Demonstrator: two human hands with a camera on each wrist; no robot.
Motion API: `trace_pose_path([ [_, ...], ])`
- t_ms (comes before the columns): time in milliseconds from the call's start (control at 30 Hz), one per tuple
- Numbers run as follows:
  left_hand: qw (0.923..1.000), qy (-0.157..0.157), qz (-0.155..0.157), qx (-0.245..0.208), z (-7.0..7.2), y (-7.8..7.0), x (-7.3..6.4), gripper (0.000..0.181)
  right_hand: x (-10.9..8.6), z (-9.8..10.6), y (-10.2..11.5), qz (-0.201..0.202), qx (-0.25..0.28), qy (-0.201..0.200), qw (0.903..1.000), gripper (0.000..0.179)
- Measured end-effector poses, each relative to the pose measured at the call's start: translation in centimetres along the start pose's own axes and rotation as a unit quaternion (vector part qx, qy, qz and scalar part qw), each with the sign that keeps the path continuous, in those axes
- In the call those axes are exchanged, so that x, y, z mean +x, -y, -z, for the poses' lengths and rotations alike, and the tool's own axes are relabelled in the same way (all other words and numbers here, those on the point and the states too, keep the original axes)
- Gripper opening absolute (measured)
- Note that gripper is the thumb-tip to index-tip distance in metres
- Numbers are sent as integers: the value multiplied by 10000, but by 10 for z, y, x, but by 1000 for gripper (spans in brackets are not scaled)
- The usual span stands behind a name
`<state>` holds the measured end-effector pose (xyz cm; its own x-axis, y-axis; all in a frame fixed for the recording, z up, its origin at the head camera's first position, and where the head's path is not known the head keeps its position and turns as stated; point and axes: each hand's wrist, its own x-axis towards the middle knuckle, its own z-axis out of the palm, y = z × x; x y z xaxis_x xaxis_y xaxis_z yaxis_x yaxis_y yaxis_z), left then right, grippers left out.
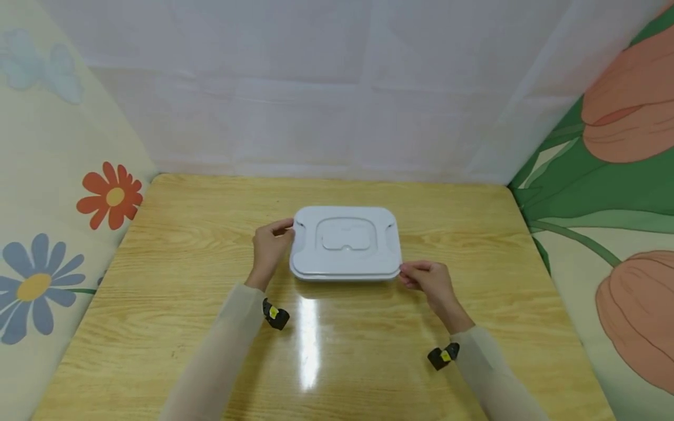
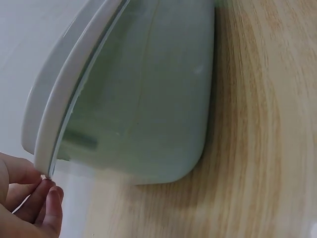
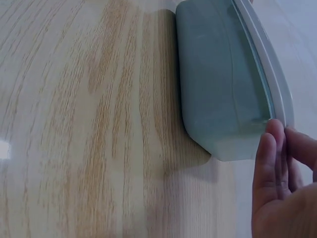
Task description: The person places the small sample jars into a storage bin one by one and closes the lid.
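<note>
A food storage container with a white rectangular lid (image 1: 346, 234) stands upright on the wooden table (image 1: 210, 222). Its see-through, greenish body (image 2: 148, 99) shows below the lid in both wrist views. At the lid's left side, my left hand (image 1: 270, 248) pinches the rim between thumb and fingers. My right hand (image 1: 432, 283) pinches the rim at the near right corner, thumb on top and fingertips beneath. The lid lies across the container's top. A smaller rounded panel (image 1: 346, 235) is moulded into the lid's middle.
White cloth (image 1: 316, 117) hangs behind the table's far edge. Flower-patterned cloths stand along the left side (image 1: 31, 146) and the right side (image 1: 605, 204). Light glares off the tabletop in front of the container.
</note>
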<state>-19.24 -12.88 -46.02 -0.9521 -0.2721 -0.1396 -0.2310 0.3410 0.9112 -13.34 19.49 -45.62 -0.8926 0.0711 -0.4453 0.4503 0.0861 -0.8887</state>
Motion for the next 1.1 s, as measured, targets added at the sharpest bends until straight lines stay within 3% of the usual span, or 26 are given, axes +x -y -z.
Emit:
trace_pose_path([
  [267,9991,264,-62,336,-6,-1,0,25,1,4,1,59,-469,-186,9987,27],
  [533,9965,508,332,571,-8,6,-6,24,-5,3,-8,106,-810,-407,9958,20],
  [767,9974,289,86,651,-8,2,-5,22,-6,0,-6,271,-876,-512,9945,20],
  [1000,9961,317,133,815,2,-5,-3,21,-2,-5,-1,391,-992,-528,9929,18],
  [1100,9949,249,-50,973,3,-9,-3,21,-2,-4,2,444,-1082,-508,9918,17],
])
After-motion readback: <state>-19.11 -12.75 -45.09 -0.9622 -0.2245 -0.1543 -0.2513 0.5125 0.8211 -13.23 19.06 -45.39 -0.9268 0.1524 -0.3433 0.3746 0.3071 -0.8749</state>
